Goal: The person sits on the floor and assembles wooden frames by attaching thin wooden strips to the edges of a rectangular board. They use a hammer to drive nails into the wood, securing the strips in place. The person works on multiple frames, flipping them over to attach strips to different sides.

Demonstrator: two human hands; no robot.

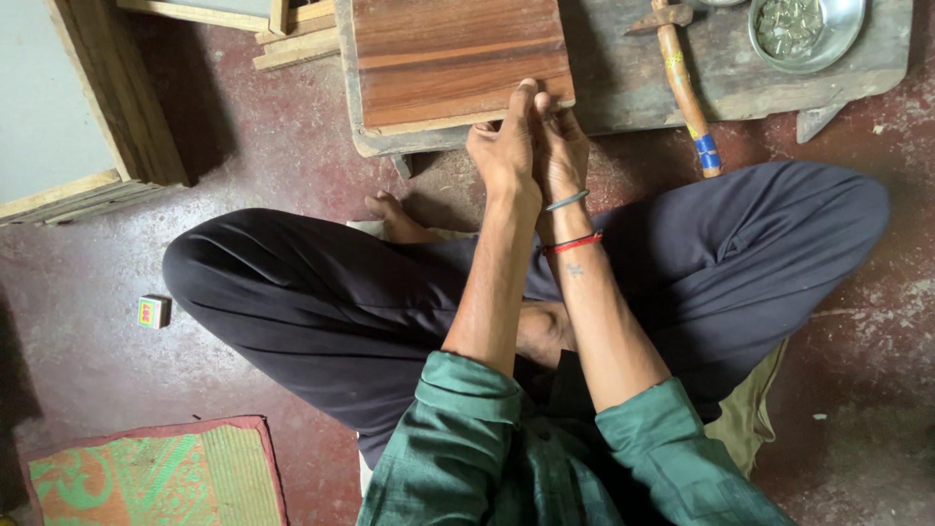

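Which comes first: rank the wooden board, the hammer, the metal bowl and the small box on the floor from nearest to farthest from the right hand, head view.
From the right hand:
1. Wooden board: touching the fingertips, straight ahead on the low bench.
2. Hammer: to the right, lying on the bench.
3. Metal bowl: farther right, at the bench's far corner.
4. Small box: far left on the red floor, beyond the knee.

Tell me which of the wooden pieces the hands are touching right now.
The reddish-brown striped plank lying on the low grey workbench. Both hands press its near edge; the pale frame pieces lie untouched at upper left.
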